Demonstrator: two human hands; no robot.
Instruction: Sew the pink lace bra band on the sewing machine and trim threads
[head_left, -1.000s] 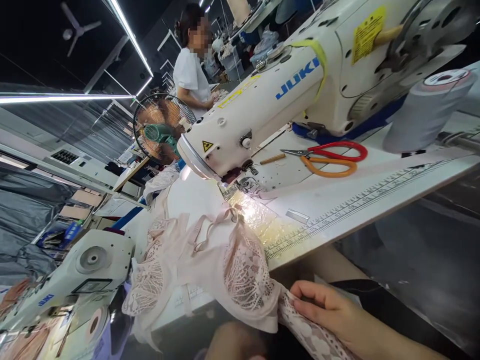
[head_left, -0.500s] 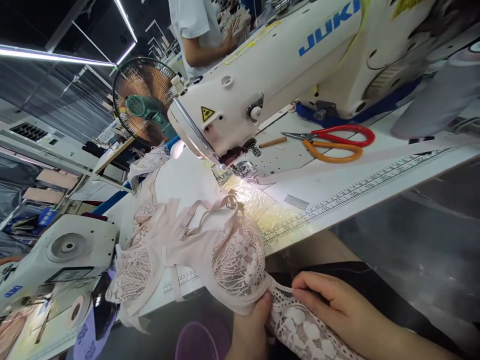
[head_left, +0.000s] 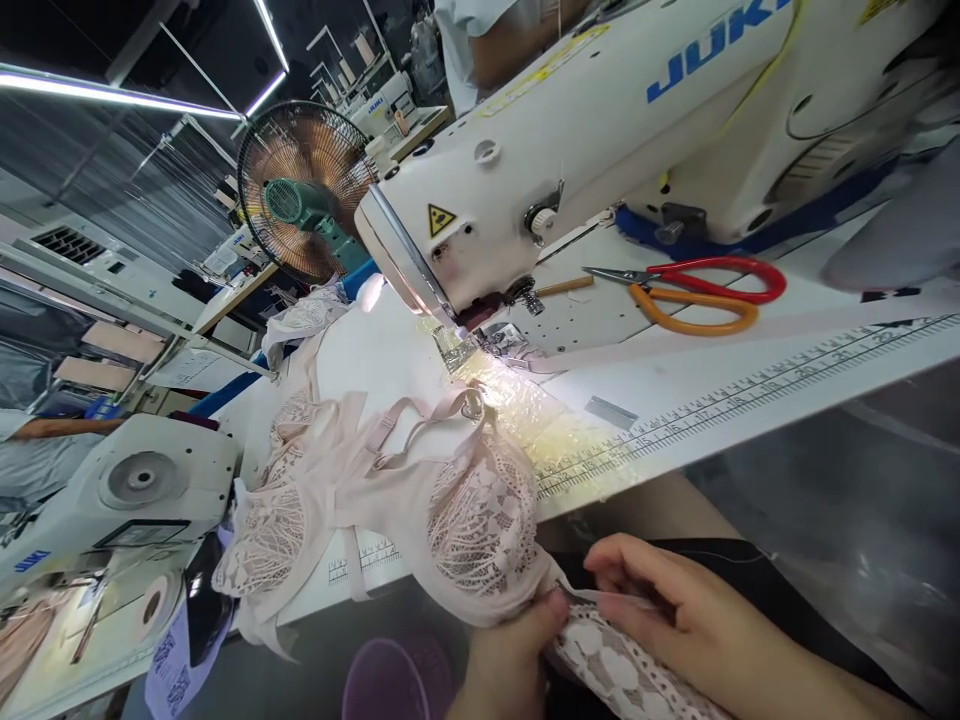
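A pale pink lace bra (head_left: pixel 480 530) lies over the front edge of the table, its cups and straps spread out and one lace side band hanging down toward me. My left hand (head_left: pixel 514 650) is closed on the bra where the cup meets that band, thumb on top. Beside it my right hand (head_left: pixel 675 610) is closed, with a thin pale elastic strip (head_left: pixel 592 594) running from the bra edge into its bent fingers. The lower end of the band passes under my right hand and out of view.
A white sewing machine (head_left: pixel 480 200) with its lamp lit stands behind the bra. Scissors (head_left: pixel 697 290) with red and orange handles lie on its bed. A ruler strip (head_left: pixel 720 405) runs along the table edge. Below are a purple bin (head_left: pixel 382 680) and, at left, another machine (head_left: pixel 165 480).
My right hand has shifted its grip along the elastic strip, which now reaches further into the fingers. My left thumb has moved slightly right. The view has swung a little left.
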